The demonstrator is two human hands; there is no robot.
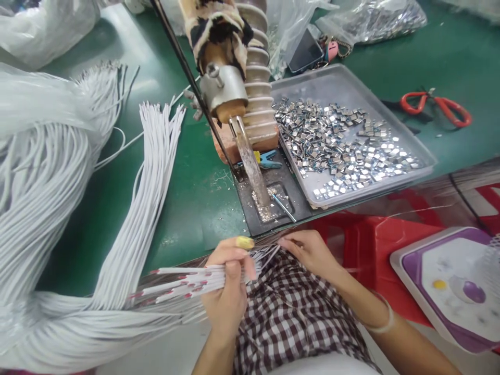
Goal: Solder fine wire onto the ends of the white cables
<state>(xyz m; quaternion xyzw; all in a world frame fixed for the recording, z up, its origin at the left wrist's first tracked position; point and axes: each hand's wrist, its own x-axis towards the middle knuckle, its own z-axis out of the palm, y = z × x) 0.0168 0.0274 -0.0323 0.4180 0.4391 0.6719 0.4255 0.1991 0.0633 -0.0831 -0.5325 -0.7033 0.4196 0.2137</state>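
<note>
My left hand (pixel 228 281) is closed round a bundle of thin white cables (pixel 183 281), several with reddish ends pointing left. On its index finger is a yellow cover. Just to the right, my right hand (pixel 310 250) pinches the tip of one cable that sticks out of the bundle. Beyond both hands stands a soldering iron (pixel 252 161) in a clamp, its tip slanting down onto a black plate (pixel 250 213) with solder crumbs. A small blue rod (pixel 284 207) lies beside the tip.
A clear tray (pixel 406 179) of small metal connectors (pixel 332 135) stands right of the iron. Red-handled cutters (pixel 435 107) and a phone (pixel 305 49) lie behind it. More white cables (pixel 144 208) lie along the left. A purple-and-white fan-like device (pixel 453 286) is at lower right.
</note>
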